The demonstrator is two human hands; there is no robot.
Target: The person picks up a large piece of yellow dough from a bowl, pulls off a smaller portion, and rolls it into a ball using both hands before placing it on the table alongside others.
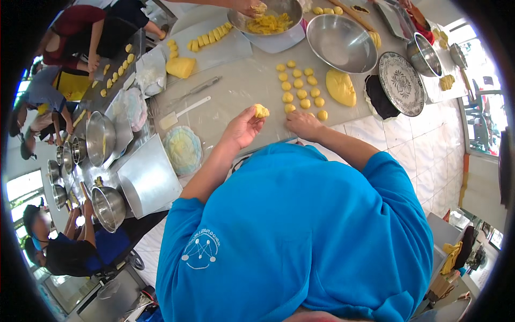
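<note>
My left hand [244,129] is raised over the near edge of the table, with a rough lump of yellow dough [261,111] pinched between thumb and fingertips. My right hand [304,126] rests low at the near end of several rows of small yellow dough balls [298,83]. Its fingers curl down beside one ball [289,108]; whatever may be under them is hidden. Just beyond the rows, to the right, sits a larger smooth piece of yellow dough [340,87].
A spatula [185,112] and whisk [201,87] lie left. Steel bowls [342,42] and a patterned plate [401,83] stand right. A co-worker's hand [250,7] works over a bowl of yellow mixture [269,24]. Other people stand at the left-hand table [151,177].
</note>
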